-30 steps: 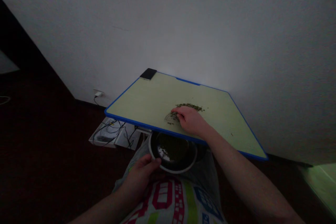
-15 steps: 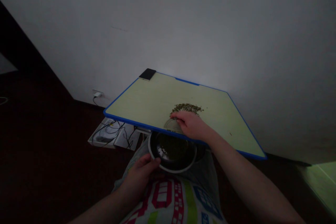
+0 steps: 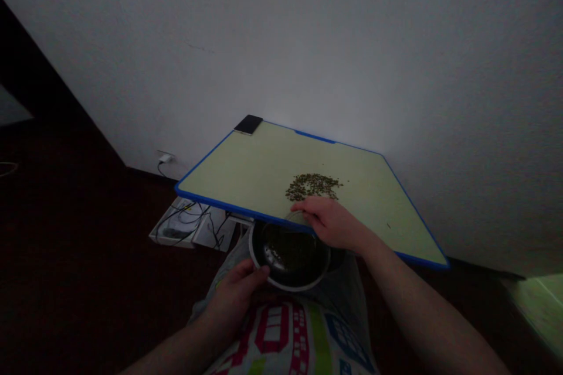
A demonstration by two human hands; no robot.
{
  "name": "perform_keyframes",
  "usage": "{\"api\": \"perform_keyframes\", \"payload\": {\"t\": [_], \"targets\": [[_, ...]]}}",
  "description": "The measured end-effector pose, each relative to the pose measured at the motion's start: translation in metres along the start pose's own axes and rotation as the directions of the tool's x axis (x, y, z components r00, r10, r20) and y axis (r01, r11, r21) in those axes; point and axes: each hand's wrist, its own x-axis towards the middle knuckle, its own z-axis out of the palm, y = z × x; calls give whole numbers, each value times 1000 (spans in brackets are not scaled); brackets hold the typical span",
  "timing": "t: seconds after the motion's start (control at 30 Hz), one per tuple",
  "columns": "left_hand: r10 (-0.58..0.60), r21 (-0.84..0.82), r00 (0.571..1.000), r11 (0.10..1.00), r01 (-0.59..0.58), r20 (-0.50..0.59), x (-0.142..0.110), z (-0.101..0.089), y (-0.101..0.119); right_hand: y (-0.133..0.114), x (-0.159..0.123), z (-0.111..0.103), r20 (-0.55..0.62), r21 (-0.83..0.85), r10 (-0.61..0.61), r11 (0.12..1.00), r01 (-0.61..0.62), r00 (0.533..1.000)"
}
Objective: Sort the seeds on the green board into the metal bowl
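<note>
My left hand (image 3: 240, 290) grips the near left rim of a dark round bowl (image 3: 266, 255) with a pale edge, its thumb on top. The bowl sits on my lap under the board's front edge, with small dark greenish-brown bits (image 3: 299, 252) inside. A clear, round-rimmed disc (image 3: 300, 218) is pinched in my right hand (image 3: 329, 220), tilted over the board's front edge above the bowl; whether it is a lid or a shallow dish I cannot tell. Just beyond that hand, a scattered patch of brown-green bits (image 3: 313, 185) lies on the pale, blue-edged board (image 3: 246, 170).
A dark tablet or phone (image 3: 248, 124) rests on the board's far left corner. Below on the left are a white box (image 3: 176, 228) with cables and a plug (image 3: 165, 159) in the wall. The wall (image 3: 281, 41) stands right behind the board.
My right hand has drawn the clear disc toward me, from the board's surface to past its front edge over the bowl. More of the scattered bits show. My left hand keeps its hold.
</note>
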Motion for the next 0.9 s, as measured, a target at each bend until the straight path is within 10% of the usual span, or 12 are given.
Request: {"api": "perform_keyframes", "payload": {"t": [0.5, 0.9], "targets": [[-10, 51, 998, 999, 13, -55, -1, 0, 4, 80, -65, -13, -318, 110, 343, 939, -324, 884], [104, 80, 982, 992, -92, -160, 12, -1, 10, 89, -67, -4, -415, 191, 371, 928, -320, 830]]}}
